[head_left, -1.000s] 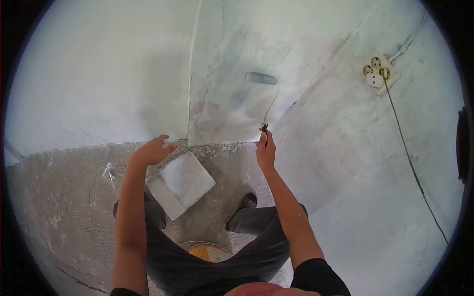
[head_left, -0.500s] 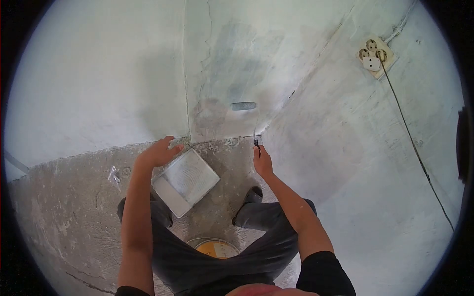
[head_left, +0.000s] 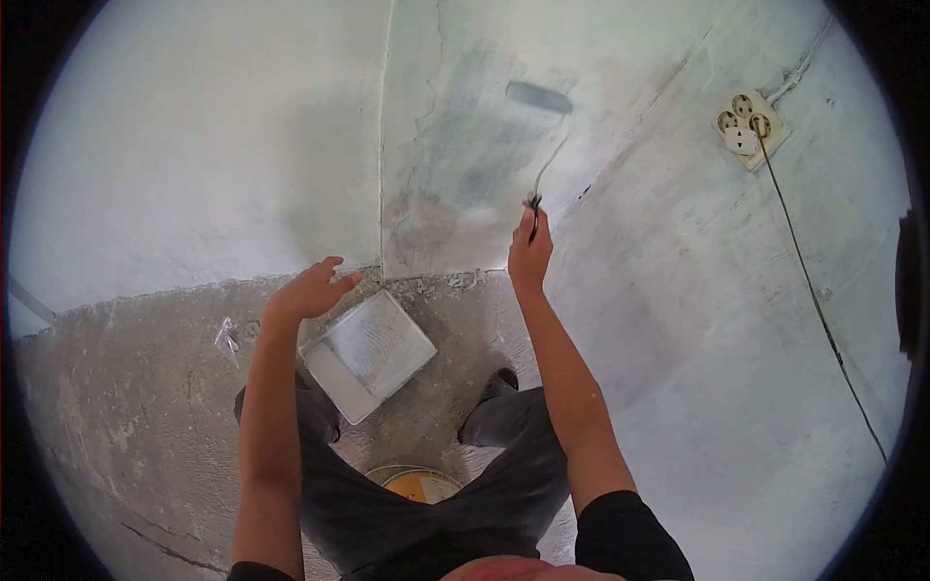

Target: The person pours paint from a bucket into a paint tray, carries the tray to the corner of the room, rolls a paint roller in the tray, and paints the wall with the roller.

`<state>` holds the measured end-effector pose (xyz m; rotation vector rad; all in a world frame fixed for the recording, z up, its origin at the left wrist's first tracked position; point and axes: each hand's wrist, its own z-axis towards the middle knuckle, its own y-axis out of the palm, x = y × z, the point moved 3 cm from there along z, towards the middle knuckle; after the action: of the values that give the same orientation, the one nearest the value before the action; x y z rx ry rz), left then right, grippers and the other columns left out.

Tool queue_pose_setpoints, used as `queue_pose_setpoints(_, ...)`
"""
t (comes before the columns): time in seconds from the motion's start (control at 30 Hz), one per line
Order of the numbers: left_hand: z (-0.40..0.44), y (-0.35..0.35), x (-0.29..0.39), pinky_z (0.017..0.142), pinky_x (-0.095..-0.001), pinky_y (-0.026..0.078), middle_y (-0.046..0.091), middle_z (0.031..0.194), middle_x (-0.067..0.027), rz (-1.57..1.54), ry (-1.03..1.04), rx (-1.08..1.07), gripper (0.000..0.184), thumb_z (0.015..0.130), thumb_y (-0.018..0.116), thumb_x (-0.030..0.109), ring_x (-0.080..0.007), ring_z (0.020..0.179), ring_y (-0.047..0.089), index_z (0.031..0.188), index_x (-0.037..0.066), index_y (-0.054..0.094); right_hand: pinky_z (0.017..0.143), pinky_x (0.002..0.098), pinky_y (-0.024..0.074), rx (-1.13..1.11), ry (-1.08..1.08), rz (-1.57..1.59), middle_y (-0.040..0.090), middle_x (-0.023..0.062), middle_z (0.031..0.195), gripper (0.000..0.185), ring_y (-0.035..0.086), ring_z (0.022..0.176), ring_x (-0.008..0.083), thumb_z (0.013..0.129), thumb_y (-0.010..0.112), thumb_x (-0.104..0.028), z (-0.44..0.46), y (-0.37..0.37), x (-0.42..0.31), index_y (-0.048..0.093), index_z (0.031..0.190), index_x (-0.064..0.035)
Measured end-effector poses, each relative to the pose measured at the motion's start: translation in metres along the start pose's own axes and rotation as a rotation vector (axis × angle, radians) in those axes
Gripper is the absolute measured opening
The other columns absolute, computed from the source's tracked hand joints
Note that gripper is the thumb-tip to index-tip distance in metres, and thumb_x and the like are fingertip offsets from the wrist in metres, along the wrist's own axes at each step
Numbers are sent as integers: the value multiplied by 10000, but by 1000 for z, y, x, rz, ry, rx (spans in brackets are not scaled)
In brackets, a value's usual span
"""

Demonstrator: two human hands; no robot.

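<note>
My right hand [head_left: 531, 250] is wrapped round the black handle of a paint roller [head_left: 540, 98]. The roller head, slightly blurred, lies against the wall [head_left: 465, 232] over a darker, damp-looking patch, with its thin wire frame running down to the handle. Holding nothing, my left hand [head_left: 315, 290] hovers with its fingers apart near the base of the wall, just up and left of the paint tray [head_left: 371, 356]. White paint fills the lower left part of the tray, and its ribbed part is coated too.
A socket block [head_left: 751, 131] with a plugged cable [head_left: 809, 276] is on the right wall. Between my legs stands a yellow-labelled bucket [head_left: 421, 485]. A small clear wrapper [head_left: 228, 337] lies on the rough floor [head_left: 145, 407] at the left.
The roller first moved down the wall towards the floor, then back up, higher than before, with my right hand following. My left hand has barely moved.
</note>
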<state>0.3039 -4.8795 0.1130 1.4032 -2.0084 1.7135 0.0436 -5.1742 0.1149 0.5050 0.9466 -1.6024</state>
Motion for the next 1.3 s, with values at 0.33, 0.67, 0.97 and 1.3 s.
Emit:
queue_pose_setpoints(0.33,-25,-17,-6,1137,-477,429,492,1517,-303,-43,-26,12,852,997,572,624,-412,1404,506,1546,-5,402,602,335,429,-20,40,-13,550,42,737,369,520,628,157,1108,477,-326,5,-8,-14,662,1263,-47)
queue_pose_setpoints(0.67,-28,-14,-18,1148,-478,417,483,1528,-296,-58,-38,18,853,999,565,621,-411,1415,494,1553,-3,393,542,285,372,-173,168,139,471,-18,675,371,432,581,76,1117,487,-319,-30,-20,-12,652,1284,-31)
queue_pose_setpoints(0.97,-30,-19,-12,1144,-475,423,480,1532,-294,-47,-72,11,844,998,575,611,-412,1405,506,1549,-4,399,685,411,511,17,1,2,703,166,865,388,665,729,299,1094,507,-331,30,-4,-56,663,1261,-18)
queue_pose_setpoints(1.3,-36,-18,-25,1146,-476,420,471,1542,-291,-44,-69,10,850,1003,565,610,-407,1411,499,1549,-20,396,594,344,418,-153,90,-72,565,57,722,371,524,617,170,1107,481,-318,-38,-20,4,636,1288,-34)
